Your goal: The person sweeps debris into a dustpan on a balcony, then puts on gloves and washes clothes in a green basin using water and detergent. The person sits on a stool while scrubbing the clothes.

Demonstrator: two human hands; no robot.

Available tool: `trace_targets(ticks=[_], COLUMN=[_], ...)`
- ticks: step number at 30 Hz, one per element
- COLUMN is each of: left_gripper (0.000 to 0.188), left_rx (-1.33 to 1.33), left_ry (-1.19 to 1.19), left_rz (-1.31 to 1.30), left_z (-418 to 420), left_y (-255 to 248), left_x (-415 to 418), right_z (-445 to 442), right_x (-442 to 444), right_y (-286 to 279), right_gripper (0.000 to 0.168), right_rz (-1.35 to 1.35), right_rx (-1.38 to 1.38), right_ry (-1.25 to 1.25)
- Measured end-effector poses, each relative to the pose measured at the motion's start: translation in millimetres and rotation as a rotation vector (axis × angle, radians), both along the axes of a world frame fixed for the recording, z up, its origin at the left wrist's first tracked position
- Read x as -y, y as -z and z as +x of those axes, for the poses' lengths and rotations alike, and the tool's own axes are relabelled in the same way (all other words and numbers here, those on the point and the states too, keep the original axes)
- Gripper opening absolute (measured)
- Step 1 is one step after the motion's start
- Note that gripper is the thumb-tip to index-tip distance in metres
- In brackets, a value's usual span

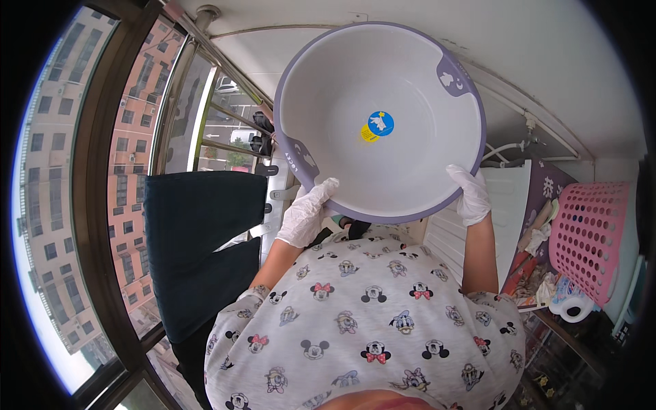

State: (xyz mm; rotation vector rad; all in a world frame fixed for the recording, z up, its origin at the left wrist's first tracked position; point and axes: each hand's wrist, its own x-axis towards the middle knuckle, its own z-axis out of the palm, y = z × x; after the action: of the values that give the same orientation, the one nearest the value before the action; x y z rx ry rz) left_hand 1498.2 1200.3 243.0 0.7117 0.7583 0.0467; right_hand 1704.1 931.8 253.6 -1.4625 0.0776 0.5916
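Observation:
A large round plastic basin (328,123), white inside with a purple-grey rim, is held up in front of me. Its inside faces the camera and shows a round blue sticker (381,123) with a yellow part on the bottom. My left hand (307,212), in a thin white glove, grips the rim at the lower left, near a purple handle patch. Gloved the same way, my right hand (470,195) grips the lower right of the rim, thumb inside. The fingers behind the basin are hidden.
Dark trousers (205,220) hang at left beside the window frame (97,169). At right are a white ribbed surface (492,205), a tap (532,137) with a hose, a pink perforated basket (589,236), a white-handled bottle (571,307) and crumpled cloths.

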Motion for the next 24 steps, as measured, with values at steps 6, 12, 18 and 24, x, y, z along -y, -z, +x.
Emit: trace_targets(ticks=[6,12,18,24], left_gripper=[0.054,0.047,0.043,0.044], left_rx=[0.329,0.199,-0.025,-0.139], left_ry=[0.388,0.423,0.434,0.361], left_rz=[0.003,0.131,0.306,0.337], left_z=[46.2,41.8,47.7,59.4], left_y=[-6.9,13.5,13.2,42.1], left_x=[2.6,1.0,8.5,31.4], right_z=[-23.0,-39.5,-26.0,-20.7], right_x=[104.8,149.8,195.4,224.1], right_y=[-23.6,-29.5,13.8,63.3], right_gripper=[0.032,0.038,0.040,0.039], right_rz=[0.122,-0.075,-0.220,0.166], right_rx=[-0.098,-0.108,-0.152,-0.422], right_ry=[0.341,0.536,0.540,0.535])
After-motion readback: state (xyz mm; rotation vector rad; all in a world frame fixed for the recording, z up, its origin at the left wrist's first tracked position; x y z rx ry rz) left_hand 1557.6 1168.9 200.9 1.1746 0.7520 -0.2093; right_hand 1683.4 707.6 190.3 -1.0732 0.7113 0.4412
